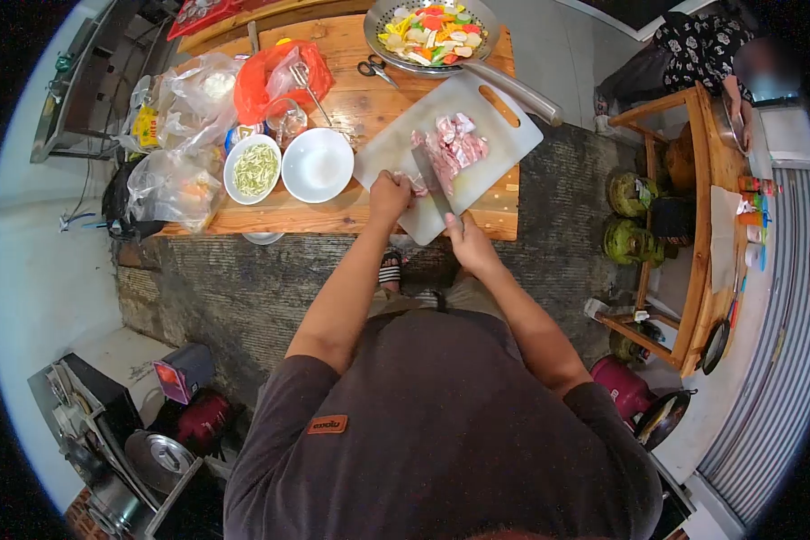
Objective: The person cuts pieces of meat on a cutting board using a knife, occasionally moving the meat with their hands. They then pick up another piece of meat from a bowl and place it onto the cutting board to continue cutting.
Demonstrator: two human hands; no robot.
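A white cutting board lies at an angle on the wooden table, bearing cut pieces of raw meat. My right hand is wrapped round the handle of a knife, whose blade lies over the board beside the meat. On the board's left part, my left hand is closed on a piece of meat close to the blade. Left of the board stand a white bowl with nothing visible inside and a bowl of shredded green vegetable.
A steel strainer of cut vegetables stands behind the board, with scissors beside it. Plastic bags and a red bag crowd the wooden table's left. Another person is at a wooden stand on the right.
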